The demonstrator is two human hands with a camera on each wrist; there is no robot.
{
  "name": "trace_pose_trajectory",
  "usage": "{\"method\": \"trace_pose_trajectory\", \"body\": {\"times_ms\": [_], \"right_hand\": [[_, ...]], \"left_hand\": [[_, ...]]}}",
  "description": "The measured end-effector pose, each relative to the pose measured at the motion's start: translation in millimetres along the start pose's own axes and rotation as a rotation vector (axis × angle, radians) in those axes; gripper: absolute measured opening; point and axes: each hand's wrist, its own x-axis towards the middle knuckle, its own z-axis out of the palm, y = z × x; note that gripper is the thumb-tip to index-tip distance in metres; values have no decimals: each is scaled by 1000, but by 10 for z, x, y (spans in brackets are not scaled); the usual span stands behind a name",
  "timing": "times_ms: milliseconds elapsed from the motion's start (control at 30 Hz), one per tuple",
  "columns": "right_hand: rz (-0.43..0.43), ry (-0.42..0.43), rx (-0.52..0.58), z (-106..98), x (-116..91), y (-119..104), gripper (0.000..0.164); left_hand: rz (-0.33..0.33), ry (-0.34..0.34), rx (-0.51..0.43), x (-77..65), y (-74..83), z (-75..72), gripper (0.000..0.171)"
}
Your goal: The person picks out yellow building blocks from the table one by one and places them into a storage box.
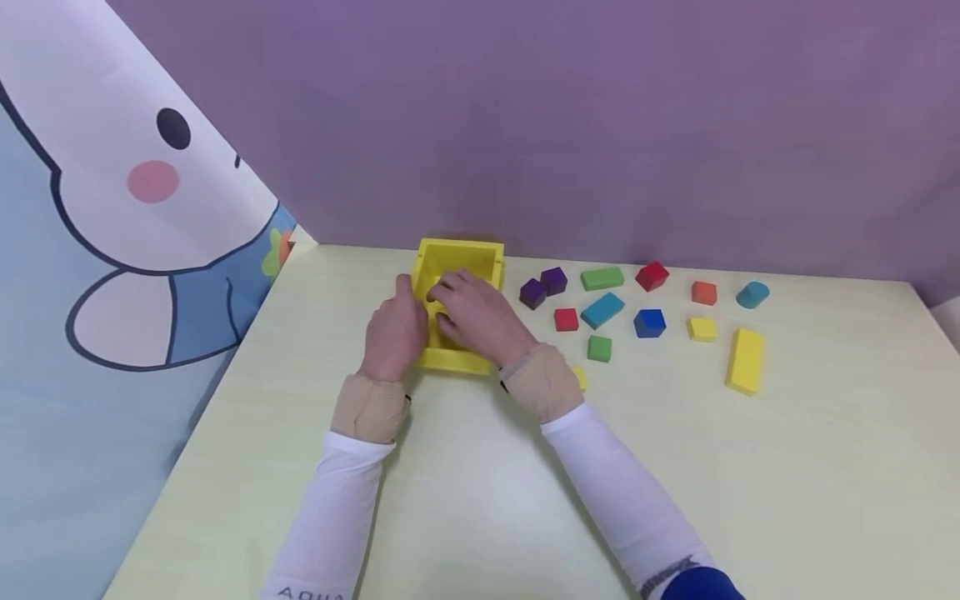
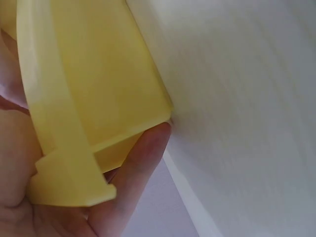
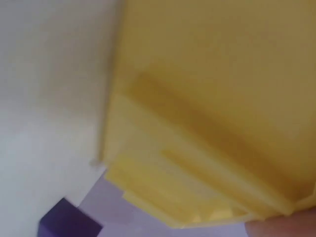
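Observation:
A yellow open-topped box (image 1: pixel 453 361) stands near the back edge of the table. My left hand (image 1: pixel 395 335) grips its left wall, the thumb at the rim; in the left wrist view a finger (image 2: pixel 143 153) bends along the outside of the box (image 2: pixel 108 69). Over the box's opening is my right hand (image 1: pixel 483 317), its fingers loosely bent and pointing to the left inside, with a gap between thumb and forefinger. No object shows in that gap. The right wrist view has the box's wall (image 3: pixel 222 54) close up, and a bit of a finger (image 3: pixel 284 227) at the rim.
Right of the box lie two purple cubes (image 1: pixel 533 293), green blocks (image 1: pixel 602 278), red blocks (image 1: pixel 652 276), blue blocks (image 1: pixel 649 323), an orange block (image 1: pixel 704 292) and a blue cylinder (image 1: pixel 752 294). Farther right is a long yellow block (image 1: pixel 745 361). A small yellow block (image 1: pixel 580 377) is partly behind the right wrist.

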Motion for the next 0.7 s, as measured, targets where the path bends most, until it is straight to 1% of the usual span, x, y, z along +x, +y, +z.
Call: {"method": "trace_pose_trajectory", "body": {"times_ms": [167, 333, 567, 700], "right_hand": [[-2, 80, 17, -14, -114, 7, 26], [21, 122, 10, -44, -228, 8, 29], [65, 113, -12, -127, -434, 22, 33], [52, 116, -22, -199, -552, 19, 35]], "left_hand": [[4, -5, -4, -4, 8, -11, 33], [-1, -10, -6, -6, 3, -1, 33], [-5, -15, -6, 12, 0, 24, 32], [-6, -14, -16, 5, 5, -18, 33]]}}
